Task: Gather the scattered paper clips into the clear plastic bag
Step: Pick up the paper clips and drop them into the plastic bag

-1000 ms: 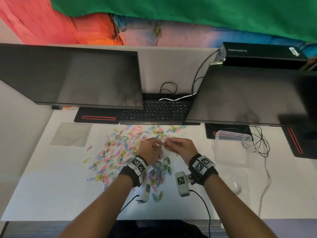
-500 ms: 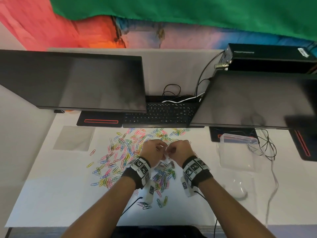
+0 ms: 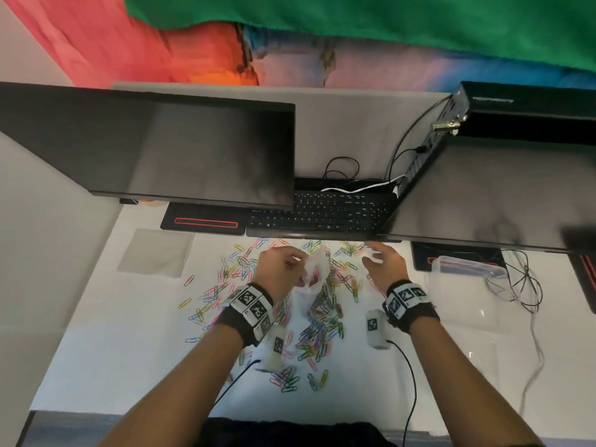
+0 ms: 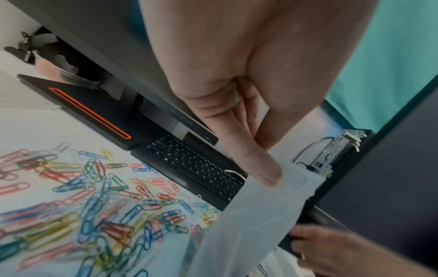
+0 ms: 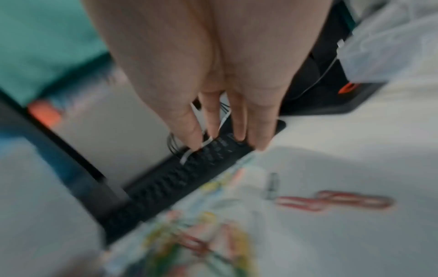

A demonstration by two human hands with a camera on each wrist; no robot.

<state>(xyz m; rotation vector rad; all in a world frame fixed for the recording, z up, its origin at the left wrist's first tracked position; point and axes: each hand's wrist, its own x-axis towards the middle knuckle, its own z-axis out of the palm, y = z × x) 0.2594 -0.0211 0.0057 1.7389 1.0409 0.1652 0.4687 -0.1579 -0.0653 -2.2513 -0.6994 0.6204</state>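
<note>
Many coloured paper clips (image 3: 319,330) (image 4: 94,206) lie scattered on the white desk in front of the keyboard. My left hand (image 3: 283,272) (image 4: 258,150) pinches the top edge of the clear plastic bag (image 3: 314,275) (image 4: 249,224), which hangs down over the clips. My right hand (image 3: 382,264) (image 5: 227,138) hovers to the bag's right with straight fingers, holding nothing. The right wrist view is blurred; a red clip (image 5: 336,203) lies below the fingers.
A black keyboard (image 3: 322,214) sits behind the clips under two dark monitors (image 3: 154,150). A clear lidded plastic box (image 3: 467,275) and tangled cables (image 3: 522,282) lie at the right. A flat clear sheet (image 3: 154,253) lies at the left.
Both hands were together at the bag's top. The right hand has let go and moved right, fingers spread. The left hand keeps hold of the bag.
</note>
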